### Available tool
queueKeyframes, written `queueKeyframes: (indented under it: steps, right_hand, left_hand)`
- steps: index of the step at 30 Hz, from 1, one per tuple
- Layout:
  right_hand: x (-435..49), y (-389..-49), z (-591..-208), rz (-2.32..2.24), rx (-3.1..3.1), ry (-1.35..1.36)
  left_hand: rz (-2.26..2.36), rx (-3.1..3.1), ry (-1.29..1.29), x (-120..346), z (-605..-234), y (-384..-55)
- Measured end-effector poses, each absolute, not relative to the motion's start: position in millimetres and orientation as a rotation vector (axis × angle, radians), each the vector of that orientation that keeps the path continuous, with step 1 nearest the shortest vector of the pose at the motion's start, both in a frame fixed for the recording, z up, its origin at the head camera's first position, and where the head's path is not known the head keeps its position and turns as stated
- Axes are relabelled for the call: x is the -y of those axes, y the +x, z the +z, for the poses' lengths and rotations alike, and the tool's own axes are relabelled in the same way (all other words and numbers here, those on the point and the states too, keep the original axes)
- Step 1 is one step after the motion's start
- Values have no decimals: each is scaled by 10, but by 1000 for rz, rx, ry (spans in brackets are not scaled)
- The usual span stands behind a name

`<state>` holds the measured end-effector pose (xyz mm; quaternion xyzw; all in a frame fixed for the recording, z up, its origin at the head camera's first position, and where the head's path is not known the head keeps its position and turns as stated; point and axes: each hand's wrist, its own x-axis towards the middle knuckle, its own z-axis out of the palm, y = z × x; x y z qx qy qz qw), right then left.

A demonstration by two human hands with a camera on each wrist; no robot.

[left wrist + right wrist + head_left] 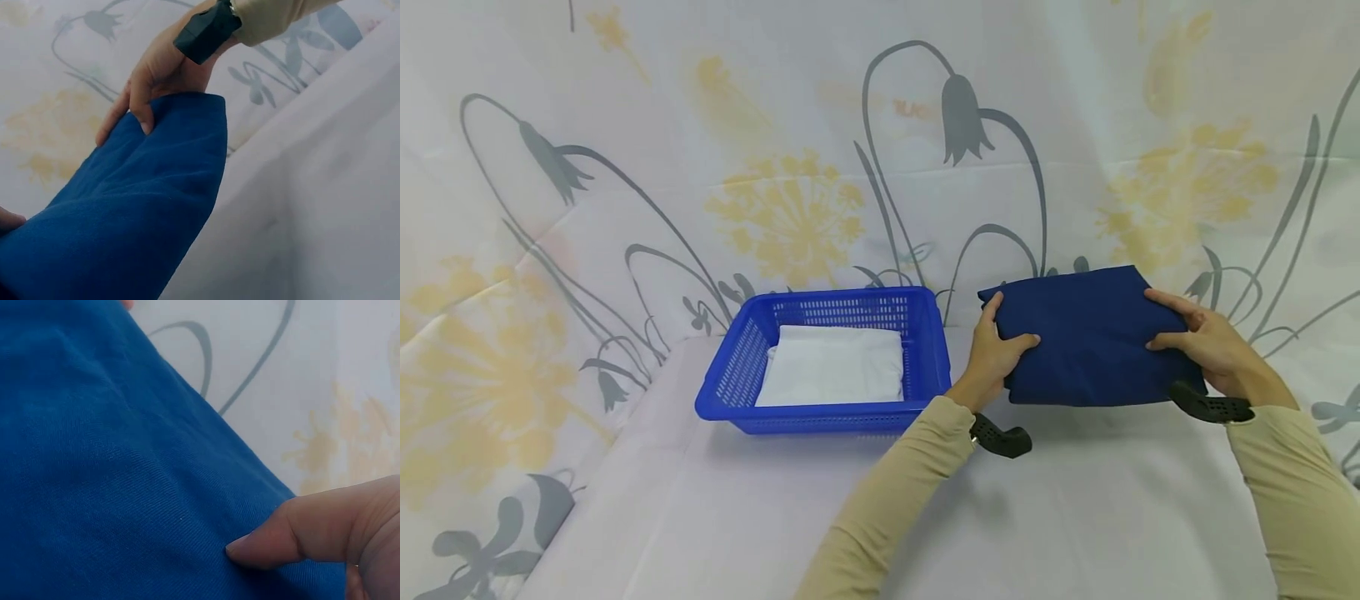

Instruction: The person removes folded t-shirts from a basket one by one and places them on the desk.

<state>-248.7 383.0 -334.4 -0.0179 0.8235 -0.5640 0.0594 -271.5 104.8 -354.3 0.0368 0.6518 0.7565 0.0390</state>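
A folded navy-blue cloth (1090,342) is held up between both hands, to the right of a basket in the head view. The left hand (996,354) grips its left edge, thumb across the front face. At the opposite edge the right hand (1210,342) pinches the cloth, its thumb lying on the front. In the left wrist view the cloth (144,181) looks brighter blue and the far hand (169,75) grips its end. The right wrist view has a thumb (275,540) pressing on the twill fabric (125,469). Most of the other fingers are hidden behind the cloth.
A blue plastic basket (936,350) with perforated sides stands left of the hands. Inside it lies a folded white cloth (835,367). A white sheet (737,517) covers the surface, and a floral-patterned curtain (820,100) rises behind.
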Motion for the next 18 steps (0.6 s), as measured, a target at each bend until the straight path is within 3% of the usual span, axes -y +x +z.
queueKeyframes:
  steps: [18]
  right_hand:
    - [-3948, -2555, -3588, -1684, -2506, -8]
  left_hand:
    - [2204, -2101, 39, -1195, -3842, -2740]
